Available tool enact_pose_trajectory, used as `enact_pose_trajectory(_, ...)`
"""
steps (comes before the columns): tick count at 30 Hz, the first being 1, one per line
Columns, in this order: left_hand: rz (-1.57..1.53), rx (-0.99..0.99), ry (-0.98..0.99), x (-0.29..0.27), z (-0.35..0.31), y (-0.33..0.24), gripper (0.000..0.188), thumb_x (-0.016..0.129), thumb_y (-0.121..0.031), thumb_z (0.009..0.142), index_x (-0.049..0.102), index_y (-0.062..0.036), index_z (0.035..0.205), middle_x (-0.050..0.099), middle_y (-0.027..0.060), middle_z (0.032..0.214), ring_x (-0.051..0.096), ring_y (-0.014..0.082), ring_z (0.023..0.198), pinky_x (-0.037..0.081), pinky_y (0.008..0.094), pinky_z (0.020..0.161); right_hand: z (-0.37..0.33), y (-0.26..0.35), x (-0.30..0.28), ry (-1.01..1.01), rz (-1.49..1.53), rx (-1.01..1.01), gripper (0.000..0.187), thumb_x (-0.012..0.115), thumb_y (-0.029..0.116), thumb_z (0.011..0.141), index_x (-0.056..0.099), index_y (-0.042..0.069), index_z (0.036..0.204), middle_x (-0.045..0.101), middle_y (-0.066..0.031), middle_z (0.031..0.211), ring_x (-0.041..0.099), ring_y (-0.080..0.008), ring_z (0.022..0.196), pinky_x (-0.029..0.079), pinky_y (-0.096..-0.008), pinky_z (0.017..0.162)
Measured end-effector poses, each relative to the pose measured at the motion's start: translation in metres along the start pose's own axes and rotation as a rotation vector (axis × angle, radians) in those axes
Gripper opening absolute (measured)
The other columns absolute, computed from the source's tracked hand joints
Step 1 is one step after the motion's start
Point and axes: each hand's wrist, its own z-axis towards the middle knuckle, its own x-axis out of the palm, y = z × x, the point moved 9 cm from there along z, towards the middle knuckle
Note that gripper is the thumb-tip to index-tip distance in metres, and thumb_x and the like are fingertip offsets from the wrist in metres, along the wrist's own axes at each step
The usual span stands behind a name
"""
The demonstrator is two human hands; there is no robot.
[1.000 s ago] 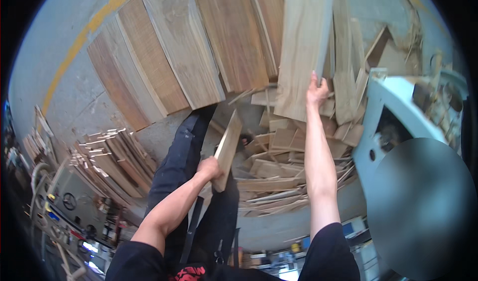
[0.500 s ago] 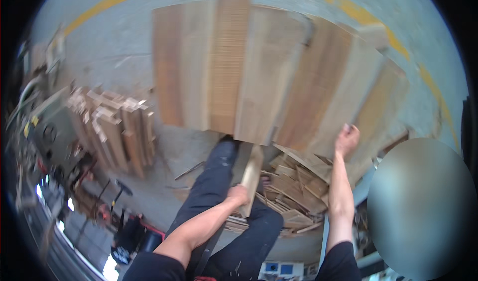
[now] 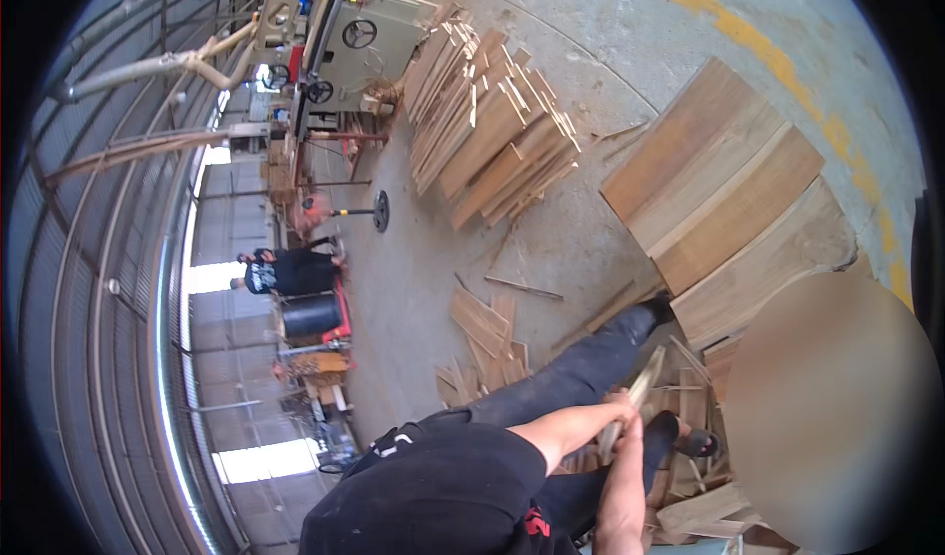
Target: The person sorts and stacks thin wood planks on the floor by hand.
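Between my legs I hold a short, pale wooden board (image 3: 645, 378), tilted with one end toward the laid-out planks. My left hand (image 3: 618, 407) is closed around its middle. My right hand (image 3: 628, 433) is closed on the same board, close beside the left one, its fingers partly hidden. Beyond my outstretched leg, wide brown planks (image 3: 733, 211) lie side by side. A large blurred oval covers part of them at the lower right.
Wood offcuts (image 3: 704, 506) lie around my feet, with more scraps (image 3: 482, 324) left of my leg. A stack of upright boards (image 3: 492, 122) stands farther off beside a green machine with handwheels (image 3: 369, 58). Another person (image 3: 290, 272) is in the background at left.
My view has swung left, bringing the machine and the hall into sight. My right hand has left the planks and joined my left hand on the wooden board.
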Motion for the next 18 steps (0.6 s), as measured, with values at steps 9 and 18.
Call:
enact_pose_trajectory(9, -0.952, 0.079, 0.338, 0.008, -0.019, -0.002, 0.08, 0.061, -0.053, 0.08, 0.042, -0.0017, 0.139, 0.05, 0.0208, 0.137, 0.051, 0.0374, 0.122, 0.036, 0.058, 0.102, 0.042, 0.085, -0.029, -0.22, -0.591, -0.084, 0.068, 0.051, 0.067, 0.086, 0.059, 0.01, 0.121, 0.066, -0.0125, 0.109, 0.065, -0.0303, 0.094, 0.054, -0.0425, 0.081)
enact_pose_trajectory(18, -1.342, -0.148, 0.834, 0.023, 0.01, 0.011, 0.061, 0.055, -0.046, 0.085, 0.054, -0.0019, 0.127, 0.058, 0.0186, 0.127, 0.056, 0.0371, 0.114, 0.036, 0.0611, 0.098, -0.081, 0.061, 0.06, -0.264, -0.682, 0.136, 0.044, 0.056, 0.047, 0.092, 0.061, 0.009, 0.114, 0.067, -0.0065, 0.103, 0.065, -0.0214, 0.085, 0.054, -0.0373, 0.072)
